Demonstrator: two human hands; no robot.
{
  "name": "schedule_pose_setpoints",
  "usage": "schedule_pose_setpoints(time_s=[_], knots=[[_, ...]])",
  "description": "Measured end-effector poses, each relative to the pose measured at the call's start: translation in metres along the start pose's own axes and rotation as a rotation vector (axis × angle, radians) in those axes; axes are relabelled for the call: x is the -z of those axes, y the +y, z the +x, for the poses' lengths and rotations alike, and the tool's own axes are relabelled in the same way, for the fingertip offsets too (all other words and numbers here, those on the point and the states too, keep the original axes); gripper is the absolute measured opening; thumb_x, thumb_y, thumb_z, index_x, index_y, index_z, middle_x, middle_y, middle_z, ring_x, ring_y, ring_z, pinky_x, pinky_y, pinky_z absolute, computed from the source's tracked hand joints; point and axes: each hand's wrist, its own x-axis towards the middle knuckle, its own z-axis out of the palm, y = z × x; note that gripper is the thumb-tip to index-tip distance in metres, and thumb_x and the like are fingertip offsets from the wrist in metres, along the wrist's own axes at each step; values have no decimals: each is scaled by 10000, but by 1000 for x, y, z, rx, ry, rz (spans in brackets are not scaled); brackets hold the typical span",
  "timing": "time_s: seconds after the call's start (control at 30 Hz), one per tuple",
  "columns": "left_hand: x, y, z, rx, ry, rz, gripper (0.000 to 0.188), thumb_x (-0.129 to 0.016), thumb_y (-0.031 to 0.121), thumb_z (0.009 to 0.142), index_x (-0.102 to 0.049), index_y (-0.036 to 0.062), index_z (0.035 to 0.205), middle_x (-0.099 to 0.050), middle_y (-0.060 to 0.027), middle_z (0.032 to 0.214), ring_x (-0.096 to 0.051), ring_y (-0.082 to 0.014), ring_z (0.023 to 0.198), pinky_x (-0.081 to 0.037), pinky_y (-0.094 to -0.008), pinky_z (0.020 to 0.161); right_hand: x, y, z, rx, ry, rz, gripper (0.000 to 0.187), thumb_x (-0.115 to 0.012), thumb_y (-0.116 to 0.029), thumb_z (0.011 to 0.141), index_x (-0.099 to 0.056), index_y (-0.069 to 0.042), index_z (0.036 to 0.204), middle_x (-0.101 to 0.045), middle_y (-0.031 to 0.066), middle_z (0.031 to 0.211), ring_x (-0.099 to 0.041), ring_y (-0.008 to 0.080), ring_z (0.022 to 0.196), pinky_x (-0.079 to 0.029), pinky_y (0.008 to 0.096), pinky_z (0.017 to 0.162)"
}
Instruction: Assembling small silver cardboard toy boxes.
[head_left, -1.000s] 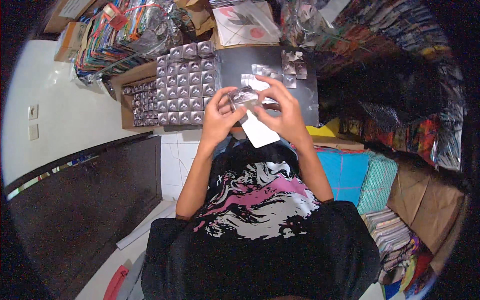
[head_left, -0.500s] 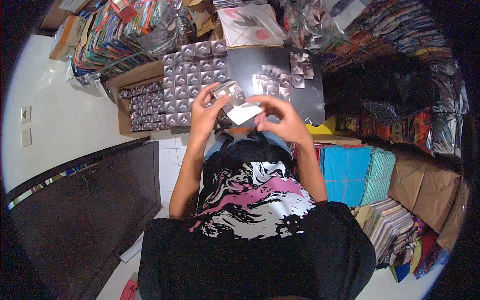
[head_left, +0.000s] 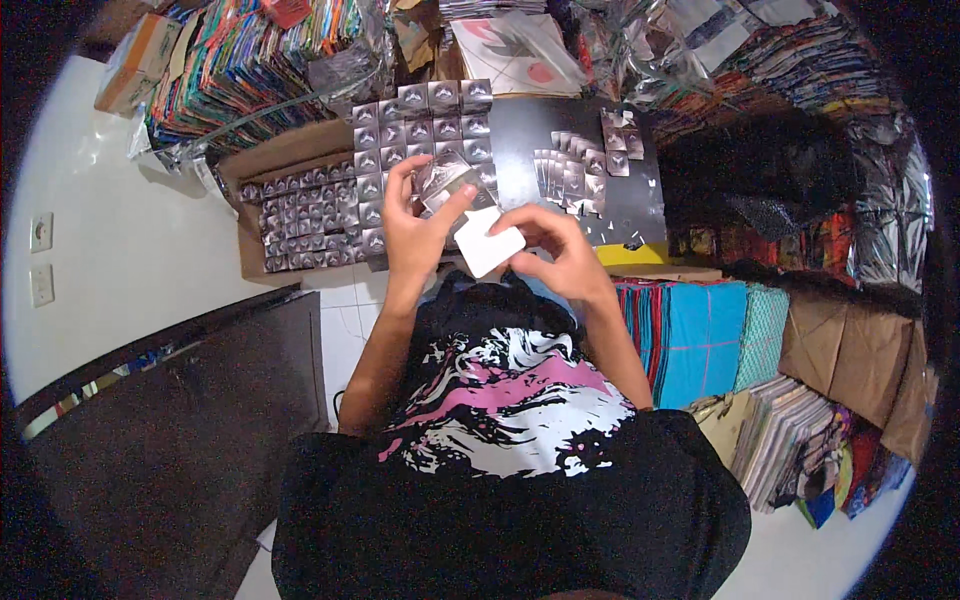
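In front of my chest, my left hand point(head_left: 415, 240) is closed round a small dark grey printed box point(head_left: 447, 184), thumb on the near face and fingers along the far side. A white rounded flap point(head_left: 485, 243) hangs from the box's near end toward me. My right hand point(head_left: 562, 250) has its fingers on the right edge of that flap, thumb beneath. Just beyond, several matching small boxes point(head_left: 445, 130) stand in close rows on the black table point(head_left: 513, 125).
At the left, an open cardboard carton point(head_left: 247, 240) holds more such boxes. Flat printed pieces point(head_left: 575, 172) lie fanned on the table's right part, with a smaller group point(head_left: 617, 160) behind. Folded fabric stacks point(head_left: 705, 335) stand at my right; a dark panel point(head_left: 170, 440) is at my left.
My right hand has moved in and now touches the flap, which faces up more squarely. The box has tilted in my left hand, and the view has shifted slightly.
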Motion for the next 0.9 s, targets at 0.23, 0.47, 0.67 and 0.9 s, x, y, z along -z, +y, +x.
schedule_pose_setpoints(time_s=[0.23,0.47,0.67,0.9], knots=[[31,23,-5,-329,-85,260,751,-923,39,748,-515,30,1378,-657,-135,1216,-683,-196,1068,-577,-324,918,-24,3,20,-148,282,-387,214,-817,-205,898,-803,-36,1029,-771,20,887,-657,50,745,-524,251,643],[45,22,-4,-456,21,424,763,-969,102,670,-581,26,1323,-705,-142,1172,-719,-225,1035,-601,-340,865,-32,0,10,-20,453,-544,106,-785,-75,886,-801,11,945,-781,57,867,-688,110,786,-543,273,723],[70,20,18,-125,19,59,557,-856,68,859,-548,6,1319,-678,-135,1187,-681,-175,1018,-568,-294,874,47,9,-23,240,575,801,819,-417,-704,1036,-452,-59,1540,-635,134,1362,-681,213,1060,-583,354,842],[59,18,12,109,-115,9,544,-865,126,861,-611,-5,1324,-694,-116,1164,-669,-166,1034,-555,-300,888,-51,5,28,237,163,-319,428,-932,-215,709,-807,-101,1102,-580,119,1430,-563,254,1326,-487,402,1060]])
